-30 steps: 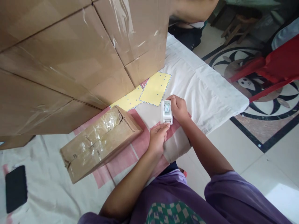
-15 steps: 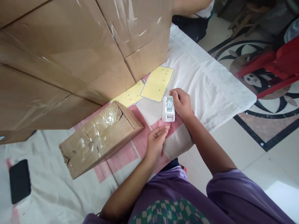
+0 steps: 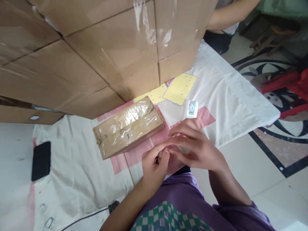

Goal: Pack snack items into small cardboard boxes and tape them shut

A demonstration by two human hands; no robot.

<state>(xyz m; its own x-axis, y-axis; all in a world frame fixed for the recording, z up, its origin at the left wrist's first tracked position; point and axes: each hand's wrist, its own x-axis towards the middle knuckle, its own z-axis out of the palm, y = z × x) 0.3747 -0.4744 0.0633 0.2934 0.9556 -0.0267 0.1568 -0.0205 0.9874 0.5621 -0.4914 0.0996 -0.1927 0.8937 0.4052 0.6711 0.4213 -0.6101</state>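
My left hand [image 3: 155, 162] is closed in a pinch, thumb and fingertip together, over the near edge of the table. My right hand [image 3: 196, 146] meets it, with curled fingers touching the left fingertips. Whatever sits between the fingertips is too small or hidden to make out. Just beyond my right hand stands a small white tape dispenser [image 3: 192, 108], its lower part covered by the fingers. To the left lies a long cardboard box [image 3: 130, 126] wrapped in shiny clear tape. Two yellow scallop-edged cards [image 3: 180, 89] overlap behind it.
A tall wall of taped cardboard boxes [image 3: 108, 57] rises at the back left. A black phone [image 3: 41, 161] lies on the pale tablecloth [image 3: 72, 154], near a dark cable [image 3: 84, 218]. Another person's arm [image 3: 232, 16] shows behind the boxes. A red chair [image 3: 286, 93] stands at right.
My right hand has left the tape dispenser and come toward me to join my left hand's fingertips. The camera view has shifted, so the table things appear further right.
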